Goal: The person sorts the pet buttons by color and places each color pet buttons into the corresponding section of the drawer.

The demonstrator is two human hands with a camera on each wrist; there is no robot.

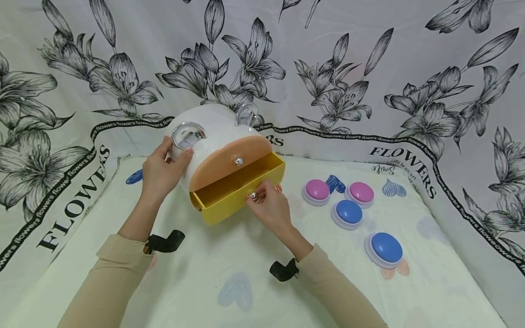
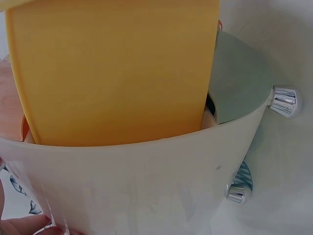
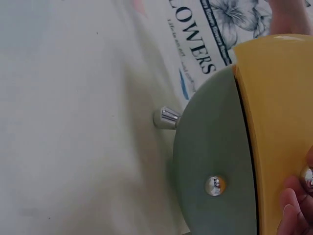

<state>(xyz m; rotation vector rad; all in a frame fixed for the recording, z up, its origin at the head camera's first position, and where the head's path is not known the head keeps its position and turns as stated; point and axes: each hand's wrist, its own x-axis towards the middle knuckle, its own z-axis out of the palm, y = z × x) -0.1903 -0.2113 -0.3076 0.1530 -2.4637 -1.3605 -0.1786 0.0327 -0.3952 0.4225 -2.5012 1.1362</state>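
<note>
A rounded white drawer box (image 1: 213, 120) stands on the cloth, its front turned to the lower right. Its yellow drawer (image 1: 224, 209) is pulled out and looks empty. My right hand (image 1: 271, 206) pinches the small silver knob (image 1: 253, 196) on that drawer. On the box's left side, my left hand (image 1: 162, 171) grips the shell beside a round chrome-rimmed piece (image 1: 188, 135). Above the yellow drawer, the orange drawer front (image 1: 217, 165) sits closed. A green drawer front (image 3: 212, 142) with its own knob lies below, seen in the right wrist view beside a chrome foot (image 3: 167, 118).
To the right lie two pink domed buttons, a left one (image 1: 317, 189) and a right one (image 1: 361, 192), and two blue ones, a farther (image 1: 349, 212) and a nearer (image 1: 386, 247). A flower-printed cloth (image 1: 336, 114) hangs behind the box.
</note>
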